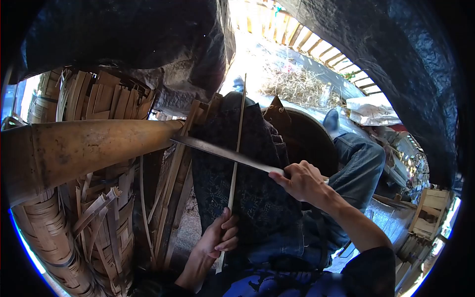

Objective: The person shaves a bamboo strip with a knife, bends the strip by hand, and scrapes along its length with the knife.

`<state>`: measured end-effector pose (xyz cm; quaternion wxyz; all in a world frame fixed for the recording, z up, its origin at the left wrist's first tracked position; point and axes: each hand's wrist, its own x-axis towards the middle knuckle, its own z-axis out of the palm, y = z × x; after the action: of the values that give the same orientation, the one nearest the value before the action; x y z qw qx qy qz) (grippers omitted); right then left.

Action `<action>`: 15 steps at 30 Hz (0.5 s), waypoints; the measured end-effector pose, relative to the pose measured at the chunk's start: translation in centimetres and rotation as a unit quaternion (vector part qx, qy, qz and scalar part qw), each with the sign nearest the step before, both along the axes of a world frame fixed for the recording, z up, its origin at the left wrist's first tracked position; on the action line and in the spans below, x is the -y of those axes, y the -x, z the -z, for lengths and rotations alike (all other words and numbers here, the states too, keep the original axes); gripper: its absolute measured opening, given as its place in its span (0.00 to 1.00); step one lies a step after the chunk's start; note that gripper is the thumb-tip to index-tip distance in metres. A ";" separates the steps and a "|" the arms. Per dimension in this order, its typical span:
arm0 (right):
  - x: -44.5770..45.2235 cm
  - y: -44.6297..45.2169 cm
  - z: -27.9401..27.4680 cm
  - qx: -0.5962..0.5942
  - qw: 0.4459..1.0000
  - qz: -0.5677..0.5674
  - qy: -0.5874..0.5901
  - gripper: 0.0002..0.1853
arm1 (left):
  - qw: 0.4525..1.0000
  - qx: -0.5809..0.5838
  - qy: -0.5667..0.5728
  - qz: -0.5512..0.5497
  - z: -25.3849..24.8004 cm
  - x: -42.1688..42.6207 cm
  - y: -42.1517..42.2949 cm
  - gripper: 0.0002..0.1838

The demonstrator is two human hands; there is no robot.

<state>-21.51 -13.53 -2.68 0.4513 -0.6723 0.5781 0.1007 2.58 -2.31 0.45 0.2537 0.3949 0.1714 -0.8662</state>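
My left hand point(221, 234) is closed around the lower part of a thin, pale bamboo strip point(239, 133), which runs up and away from me over my lap. In my right hand point(303, 182) is the handle end of a long knife point(227, 154). Its blade reaches leftward across the strip, and its tip is near the end of a thick bamboo pole point(94, 141). Whether the blade touches the strip I cannot tell. Under both lies a dark patterned cloth point(262, 203) spread over my leg. The knife's handle is mostly hidden by my fingers.
Woven bamboo baskets point(54, 232) holding split bamboo pieces point(106, 96) stand on the left. A dark round container point(309, 141) is beyond my lap. Dry shavings point(299, 86) lie on the ground ahead, and dark sheeting point(396, 44) hangs overhead at right.
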 end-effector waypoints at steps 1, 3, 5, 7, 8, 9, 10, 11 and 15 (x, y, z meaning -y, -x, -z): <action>-0.2 0.0 0.3 0.014 0.999 0.006 0.037 0.40 | 1.000 -0.001 0.001 0.001 -0.1 -0.1 0.0 0.24; -0.4 -0.3 0.5 0.027 0.998 0.011 0.047 0.39 | 1.000 0.012 -0.007 -0.003 -0.4 -0.3 0.0 0.24; -0.5 -0.5 0.6 0.041 0.997 0.016 0.058 0.39 | 1.000 0.022 -0.007 0.001 -0.7 -0.3 -0.1 0.24; -0.5 -0.5 0.7 0.031 0.995 0.003 0.090 0.39 | 0.999 0.031 -0.006 0.002 -0.8 -0.6 -0.2 0.24; -0.6 -0.5 0.7 0.031 0.995 0.004 0.091 0.39 | 1.000 0.020 -0.012 -0.012 -0.6 -0.8 -0.4 0.24; -0.8 -0.5 0.7 0.038 0.993 0.003 0.112 0.38 | 0.999 0.009 -0.019 -0.026 -0.5 -1.0 -0.5 0.24; -0.9 -0.5 0.7 0.047 0.990 0.003 0.135 0.38 | 1.000 0.010 -0.017 -0.025 -0.6 -0.7 -0.3 0.24; -0.8 -0.4 0.7 0.048 0.989 0.004 0.137 0.38 | 0.997 0.075 0.025 0.025 -0.7 -0.3 -0.1 0.24; -0.3 0.1 -0.3 0.061 0.989 0.012 0.132 0.34 | 0.897 0.335 0.235 0.169 -0.2 1.1 0.8 0.25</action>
<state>-21.64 -13.19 -2.40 0.3943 -0.7236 0.5660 -0.0234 1.78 -3.38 0.68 0.2309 0.6139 -0.2017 -0.7274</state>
